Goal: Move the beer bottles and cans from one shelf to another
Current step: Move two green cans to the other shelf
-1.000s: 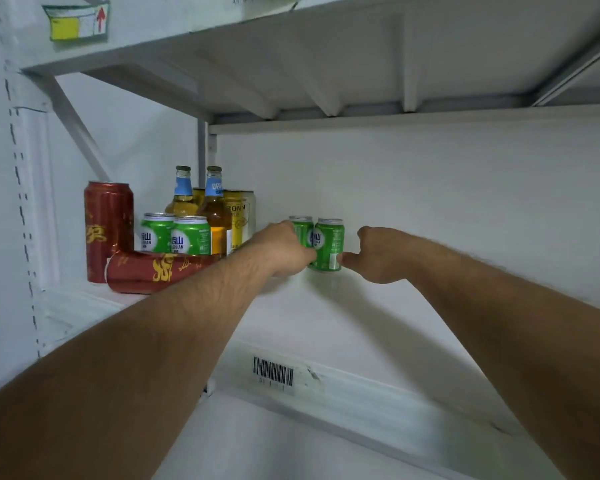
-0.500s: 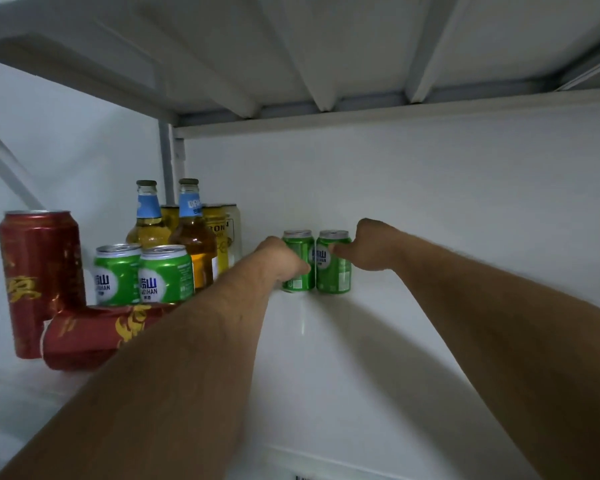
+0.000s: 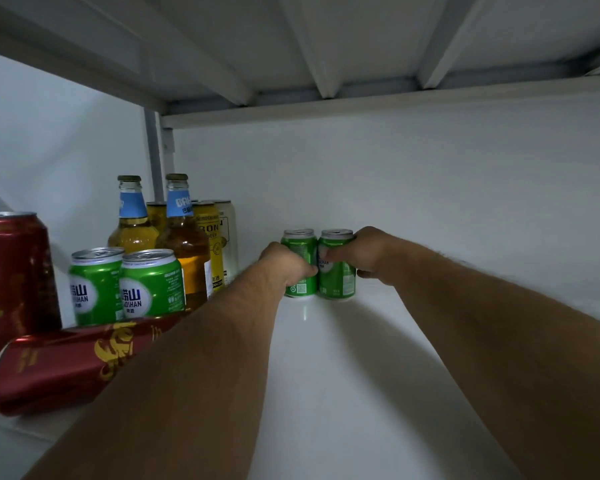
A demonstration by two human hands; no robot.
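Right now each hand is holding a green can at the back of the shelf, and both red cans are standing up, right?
Not quite. In the head view only one red can stands; the other red can lies on its side. Left hand and right hand each do grip a green can.

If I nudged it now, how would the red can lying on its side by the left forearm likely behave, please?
The red can lying on its side would probably roll, since its round wall rests on the shelf. Its glossy metal looks slippery. Full or empty cannot be told, so weight is uncertain.

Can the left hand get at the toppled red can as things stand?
Probably not yet: the left hand grips a green can. The toppled red can lies uncovered beside that forearm.
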